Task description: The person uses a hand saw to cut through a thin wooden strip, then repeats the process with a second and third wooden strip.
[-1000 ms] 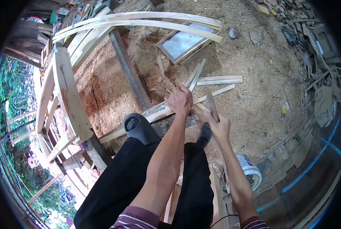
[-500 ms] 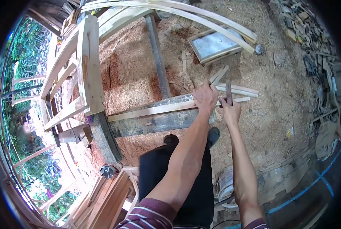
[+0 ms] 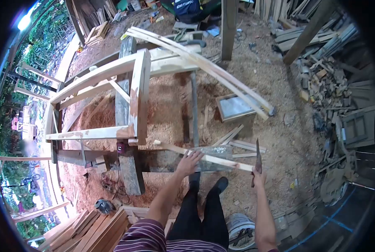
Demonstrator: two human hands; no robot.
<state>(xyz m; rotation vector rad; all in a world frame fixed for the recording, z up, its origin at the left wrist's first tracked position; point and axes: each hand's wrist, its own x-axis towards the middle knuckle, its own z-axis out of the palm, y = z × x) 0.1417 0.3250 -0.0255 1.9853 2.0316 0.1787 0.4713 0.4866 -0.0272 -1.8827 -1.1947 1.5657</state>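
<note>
A long pale wooden strip (image 3: 219, 160) slants across the plank bench (image 3: 158, 160), its far-left end near the curved frame. My left hand (image 3: 189, 163) is on the strip around its middle, fingers over the wood. At the strip's right end is my right hand (image 3: 259, 178), closed round a machete (image 3: 258, 156) with a dark, rusty-looking blade pointing up and away. The strip's end overlaps the blade and fingers in this view. Short wood strips (image 3: 247, 145) lie on the ground just beyond.
A curved timber frame (image 3: 140, 96) stands at left on heavy beams. Long curved laths (image 3: 204, 69) stretch over the back, near a framed pane (image 3: 236, 106). A bucket (image 3: 240, 231) is by my feet, a circular saw (image 3: 104, 206) lower left. Scrap wood (image 3: 328, 84) lies piled at right.
My view has lifted and widened. My left hand has slid left along the strip, which now slants down to the right. The machete has moved right with my right hand, to the strip's end.
</note>
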